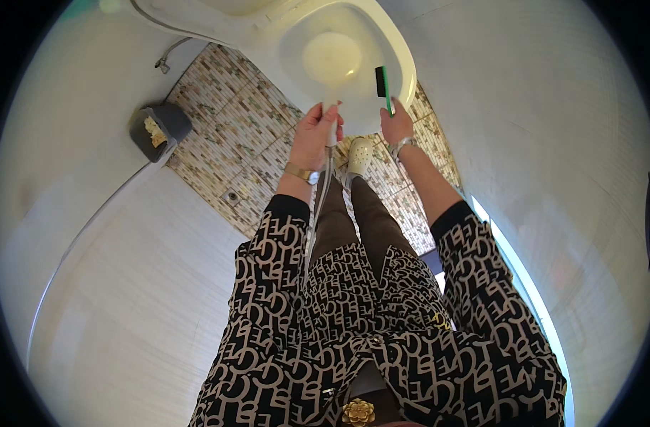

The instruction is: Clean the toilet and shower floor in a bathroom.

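Observation:
My left hand (315, 135) is closed around the white handle of a hand sprayer (331, 136), whose hose (321, 196) hangs down along my left leg. The sprayer's head points toward the white toilet (408, 67) in front of me. In my right hand (397, 127), the fingers are wrapped round the green handle of a brush (387, 89). Its black bristles face left, and it is held over the near right part of the toilet. From this angle I cannot tell whether the brush touches the toilet's surface.
A dark grey bin (170, 122) with crumpled paper in it stands by the left wall. Beyond it, a metal tap (163, 65) sticks out of the wall. The patterned tile floor (225, 135) has a small drain (232, 197). My light clog (360, 156) is close to the toilet's base.

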### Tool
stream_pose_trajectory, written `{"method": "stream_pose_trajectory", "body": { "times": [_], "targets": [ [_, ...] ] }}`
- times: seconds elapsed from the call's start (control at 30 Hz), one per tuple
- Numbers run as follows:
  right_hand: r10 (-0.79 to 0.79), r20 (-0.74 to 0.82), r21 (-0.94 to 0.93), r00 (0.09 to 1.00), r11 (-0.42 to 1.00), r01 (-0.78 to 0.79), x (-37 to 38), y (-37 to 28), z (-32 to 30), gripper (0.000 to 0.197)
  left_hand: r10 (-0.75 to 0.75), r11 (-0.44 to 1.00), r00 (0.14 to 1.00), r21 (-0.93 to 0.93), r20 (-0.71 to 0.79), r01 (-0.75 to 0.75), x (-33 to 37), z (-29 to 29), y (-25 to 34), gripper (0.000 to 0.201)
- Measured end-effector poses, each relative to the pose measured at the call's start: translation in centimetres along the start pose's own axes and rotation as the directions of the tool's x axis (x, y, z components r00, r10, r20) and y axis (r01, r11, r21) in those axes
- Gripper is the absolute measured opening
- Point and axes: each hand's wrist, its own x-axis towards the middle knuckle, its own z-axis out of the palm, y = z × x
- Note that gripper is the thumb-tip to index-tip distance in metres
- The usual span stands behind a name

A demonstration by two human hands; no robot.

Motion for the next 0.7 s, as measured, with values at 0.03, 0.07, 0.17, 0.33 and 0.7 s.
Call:
{"method": "stream_pose_trajectory", "body": {
  "times": [0.03, 0.07, 0.17, 0.33, 0.7],
  "targets": [
    [-0.064, -0.062, -0.223, 0.996, 0.974, 0.049, 1.3, 0.6, 0.1, 0.033, -0.025, 1.000, 0.999, -0.011, -0.026, 0.024, 0.0, -0.2, 0.2, 0.028],
    [-0.054, -0.058, -0.224, 0.997, 0.974, 0.040, 2.8, 0.9, 0.7, 0.033, -0.035, 0.999, 0.999, -0.012, -0.028, 0.035, 0.0, -0.9, 0.7, 0.028],
    [-0.313, 0.122, -0.419, 0.942, 0.844, 0.335, 6.3, 3.2, 2.2, 0.033, 0.068, 0.997, 0.988, 0.033, -0.137, -0.064, 0.6, -2.3, -0.1, 0.022],
    [-0.020, 0.318, -0.696, 0.948, 0.674, 0.247, 8.4, 1.0, 7.2, 0.024, 0.080, 0.997, 0.983, 0.018, -0.167, -0.078, 0.9, -6.5, -0.1, 0.020],
    [-0.235, 0.375, -0.659, 0.897, 0.612, 0.436, 23.8, -6.1, 16.0, 0.024, 0.031, 0.985, 0.989, -0.164, -0.142, -0.054, 3.8, -10.3, -0.2, 0.025]
  ]
}}
